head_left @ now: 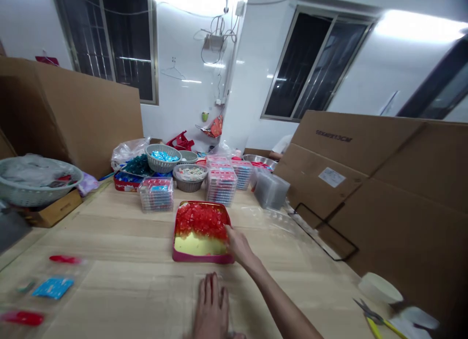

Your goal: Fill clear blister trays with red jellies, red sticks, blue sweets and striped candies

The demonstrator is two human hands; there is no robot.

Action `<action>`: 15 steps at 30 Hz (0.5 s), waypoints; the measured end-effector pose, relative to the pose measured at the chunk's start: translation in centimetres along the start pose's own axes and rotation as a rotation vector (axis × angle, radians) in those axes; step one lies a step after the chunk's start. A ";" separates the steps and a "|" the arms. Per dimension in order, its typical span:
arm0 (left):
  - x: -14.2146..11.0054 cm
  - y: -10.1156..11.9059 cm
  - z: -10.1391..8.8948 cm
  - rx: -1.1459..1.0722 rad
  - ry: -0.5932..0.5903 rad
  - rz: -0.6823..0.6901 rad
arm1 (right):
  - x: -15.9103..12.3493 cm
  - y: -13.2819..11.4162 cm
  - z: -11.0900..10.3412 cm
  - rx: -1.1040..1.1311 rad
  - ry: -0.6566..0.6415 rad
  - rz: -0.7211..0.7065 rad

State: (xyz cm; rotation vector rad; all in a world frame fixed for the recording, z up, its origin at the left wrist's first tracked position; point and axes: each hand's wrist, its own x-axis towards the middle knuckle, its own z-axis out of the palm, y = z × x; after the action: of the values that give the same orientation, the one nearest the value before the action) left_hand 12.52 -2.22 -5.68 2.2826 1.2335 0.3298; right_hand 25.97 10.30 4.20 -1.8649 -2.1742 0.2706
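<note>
Down on the tabletop, right hand on the tray, left hand just behind it

The right hand's fingers are against the tray's right edge near the front corner, can't tell if it's actually gripping. The left hand is open and flat, fingers spread, sitting nearer the person and not touching the tray, so the right is the closer one. The tray is squarish, dead ahead, red beads heaped at the far end, bare yellow base at the near end. Past it are stacked clear boxes, with scissors off to the right and a blue packet to the left.
</note>
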 end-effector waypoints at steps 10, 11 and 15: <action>0.9 0.4 -5.4 -0.914 0.444 -0.178 | 4.4 -0.4 3.5 0.025 -0.045 0.061; 1.1 0.5 -6.8 -1.147 0.483 -0.248 | 4.4 -0.4 3.3 0.060 -0.055 0.050; 2.2 -0.6 -11.0 -1.892 0.390 -0.438 | 3.5 -2.0 2.0 0.339 -0.105 0.018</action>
State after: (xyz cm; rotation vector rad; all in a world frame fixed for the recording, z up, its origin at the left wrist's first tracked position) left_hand 8.43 3.51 3.10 0.3269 0.7635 1.1335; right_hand 22.94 13.46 3.19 -1.7132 -2.0219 0.7066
